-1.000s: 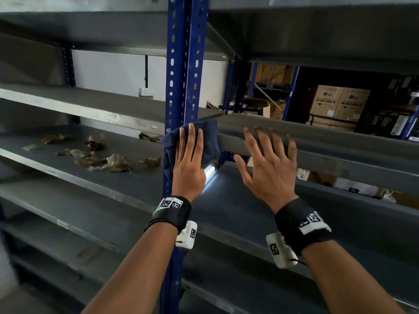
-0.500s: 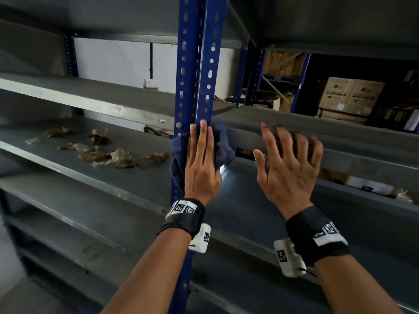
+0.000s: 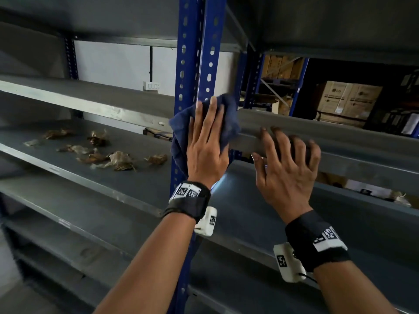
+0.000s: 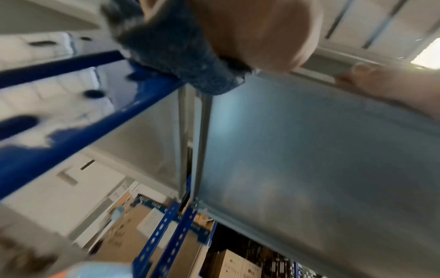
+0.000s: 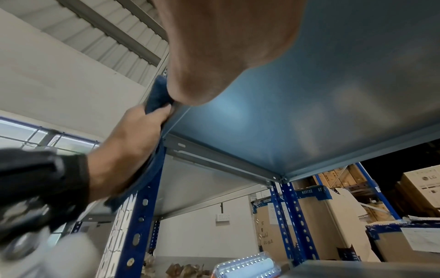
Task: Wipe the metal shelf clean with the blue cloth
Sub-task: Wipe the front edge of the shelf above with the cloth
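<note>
The left hand [image 3: 207, 152] lies flat with straight fingers on the blue cloth [image 3: 181, 134], pressing it against the blue upright post [image 3: 195, 64] where the metal shelf [image 3: 353, 141] meets it, probably to rub that corner. Just to its right, the right hand [image 3: 286, 171] hooks its fingers over the shelf's near edge, likely to steady the body. On the lower shelf [image 3: 68, 162] to the left lie dry brown leaves [image 3: 118, 159]. Far right, 2 cardboard boxes [image 3: 349, 98] stand on another rack.
</note>
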Demonstrator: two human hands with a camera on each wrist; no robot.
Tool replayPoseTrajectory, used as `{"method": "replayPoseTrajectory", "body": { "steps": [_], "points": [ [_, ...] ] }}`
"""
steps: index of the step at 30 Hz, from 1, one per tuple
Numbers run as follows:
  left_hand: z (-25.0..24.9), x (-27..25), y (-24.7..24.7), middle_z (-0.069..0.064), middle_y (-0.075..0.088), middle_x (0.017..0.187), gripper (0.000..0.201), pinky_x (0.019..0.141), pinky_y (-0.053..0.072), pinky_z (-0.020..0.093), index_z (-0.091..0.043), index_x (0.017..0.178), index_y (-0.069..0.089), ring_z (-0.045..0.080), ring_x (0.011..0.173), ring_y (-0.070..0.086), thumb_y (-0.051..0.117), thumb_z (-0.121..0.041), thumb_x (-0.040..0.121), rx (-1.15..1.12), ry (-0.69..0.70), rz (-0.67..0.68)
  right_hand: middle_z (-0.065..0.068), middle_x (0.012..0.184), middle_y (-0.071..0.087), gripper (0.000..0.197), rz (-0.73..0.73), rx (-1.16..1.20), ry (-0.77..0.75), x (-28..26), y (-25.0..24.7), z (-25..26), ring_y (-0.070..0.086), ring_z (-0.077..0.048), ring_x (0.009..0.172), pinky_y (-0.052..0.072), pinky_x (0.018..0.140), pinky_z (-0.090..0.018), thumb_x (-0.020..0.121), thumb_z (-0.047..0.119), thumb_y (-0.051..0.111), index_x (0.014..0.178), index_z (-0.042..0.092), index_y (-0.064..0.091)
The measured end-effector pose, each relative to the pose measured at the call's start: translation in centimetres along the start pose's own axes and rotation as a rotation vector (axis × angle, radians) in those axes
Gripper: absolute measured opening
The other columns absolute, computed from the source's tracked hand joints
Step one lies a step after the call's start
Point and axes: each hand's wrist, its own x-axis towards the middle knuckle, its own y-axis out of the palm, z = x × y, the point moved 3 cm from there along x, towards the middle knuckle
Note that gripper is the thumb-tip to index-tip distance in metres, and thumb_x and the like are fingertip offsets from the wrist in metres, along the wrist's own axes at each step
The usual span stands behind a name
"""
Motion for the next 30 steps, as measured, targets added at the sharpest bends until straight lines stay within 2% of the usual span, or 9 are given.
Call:
{"method": "replayPoseTrajectory", "body": {
  "steps": [3, 6, 11, 14, 19, 23, 26, 28, 30],
  "points": [
    [0.8, -3.9, 0.3, 0.013, 0.016, 0.167, 0.074, 0.122, 0.019, 0.057, -0.001, 0.157, 0.024, 0.034, 0.155, 0.006, 0.062, -0.028, 0.099, 0.006, -0.051, 0.049, -0.002, 0.146, 0.046, 0.057, 0.004, -0.006, 0.003, -0.1, 0.1, 0.1, 0.046, -0.031, 0.127, 0.023, 0.114, -0.053, 0.103, 0.054, 0.029, 0.152, 0.027, 0.036],
    [0.9, -3.7, 0.2, 0.012, 0.012, 0.168, 0.078, 0.122, 0.018, 0.056, -0.001, 0.158, 0.020, 0.034, 0.156, 0.002, 0.057, -0.039, 0.101, 0.006, -0.056, 0.091, -0.003, 0.146, 0.046, 0.056, -0.002, 0.001, 0.008, 0.1, 0.1, 0.2, 0.046, -0.031, 0.127, 0.023, 0.114, -0.053, 0.103, 0.053, 0.031, 0.152, 0.026, 0.037],
    [0.1, 1.1, 0.0, 0.010, 0.013, 0.168, 0.072, 0.124, 0.017, 0.052, -0.002, 0.158, 0.021, 0.032, 0.156, 0.000, 0.047, -0.044, 0.105, 0.034, -0.036, 0.051, -0.004, 0.145, 0.047, 0.055, -0.020, 0.011, 0.018, 0.0, 0.5, 0.1, 0.046, -0.031, 0.128, 0.023, 0.114, -0.053, 0.102, 0.053, 0.033, 0.149, 0.025, 0.041],
    [0.4, -0.8, 0.3, 0.010, 0.011, 0.168, 0.074, 0.123, 0.017, 0.053, -0.001, 0.158, 0.019, 0.032, 0.156, 0.001, 0.049, -0.043, 0.104, 0.025, -0.041, 0.060, -0.003, 0.145, 0.047, 0.055, -0.031, 0.018, 0.025, 0.0, 0.4, 0.2, 0.046, -0.031, 0.129, 0.023, 0.115, -0.053, 0.102, 0.052, 0.034, 0.150, 0.025, 0.040],
    [2.1, -9.0, 1.4, 0.010, 0.005, 0.169, 0.083, 0.121, 0.020, 0.057, -0.002, 0.159, 0.014, 0.034, 0.156, 0.001, 0.053, -0.046, 0.101, 0.078, -0.117, 0.192, -0.001, 0.149, 0.044, 0.058, -0.029, 0.030, 0.032, 0.0, 0.2, 0.5, 0.044, -0.030, 0.131, 0.021, 0.116, -0.054, 0.103, 0.051, 0.032, 0.155, 0.026, 0.031],
    [1.3, -5.2, 0.8, 0.016, -0.005, 0.168, 0.087, 0.124, 0.015, 0.055, 0.004, 0.158, 0.006, 0.034, 0.155, -0.004, 0.054, -0.042, 0.101, 0.005, -0.147, 0.147, -0.002, 0.149, 0.044, 0.059, -0.036, 0.031, 0.037, -0.2, 0.6, 0.6, 0.043, -0.031, 0.133, 0.020, 0.117, -0.055, 0.102, 0.051, 0.034, 0.155, 0.025, 0.032],
    [1.0, -2.2, 0.8, 0.020, 0.002, 0.167, 0.081, 0.124, 0.016, 0.053, 0.008, 0.156, 0.010, 0.035, 0.155, -0.001, 0.049, -0.041, 0.104, -0.008, -0.146, 0.069, -0.002, 0.149, 0.044, 0.059, -0.044, 0.024, 0.043, -0.3, 0.9, 0.7, 0.042, -0.031, 0.135, 0.019, 0.117, -0.055, 0.102, 0.051, 0.035, 0.155, 0.025, 0.033],
    [1.5, -3.6, 1.1, 0.021, 0.004, 0.167, 0.084, 0.124, 0.017, 0.054, 0.007, 0.156, 0.012, 0.037, 0.155, 0.001, 0.054, -0.040, 0.102, 0.035, -0.098, 0.076, -0.002, 0.150, 0.043, 0.060, -0.037, 0.022, 0.050, -0.2, 1.0, 0.7, 0.041, -0.031, 0.136, 0.018, 0.118, -0.055, 0.102, 0.052, 0.034, 0.155, 0.025, 0.032],
    [2.4, -7.6, 1.8, 0.016, -0.001, 0.168, 0.088, 0.124, 0.017, 0.055, 0.000, 0.159, 0.004, 0.037, 0.155, 0.000, 0.055, -0.042, 0.101, 0.061, -0.115, 0.137, -0.001, 0.151, 0.042, 0.061, -0.032, 0.021, 0.053, -0.2, 0.9, 0.7, 0.041, -0.031, 0.136, 0.017, 0.117, -0.055, 0.101, 0.053, 0.033, 0.156, 0.026, 0.030]
  ]
}}
